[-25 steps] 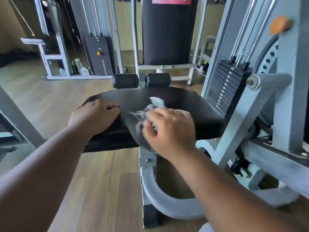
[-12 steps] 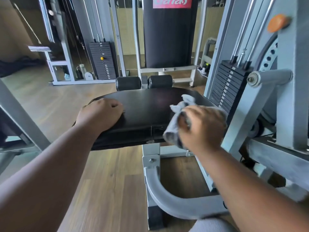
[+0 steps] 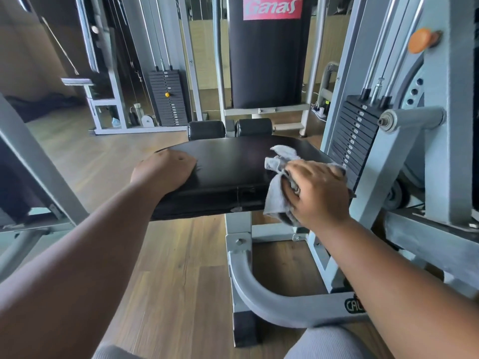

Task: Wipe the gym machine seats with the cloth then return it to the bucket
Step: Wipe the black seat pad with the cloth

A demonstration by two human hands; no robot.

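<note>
Beside the weight stack point(image 3: 355, 141), right hand point(image 3: 320, 193) fingers seemingly grip cloth point(image 3: 278, 177) on seat point(image 3: 233, 164).

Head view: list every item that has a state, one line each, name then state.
cloth: bunched in the right hand, draped over the seat's near right edge
seat: flat, a hand at each side
left hand: empty, palm down on the seat's left end
right hand: closed on the cloth
weight stack: plates down, resting
</note>
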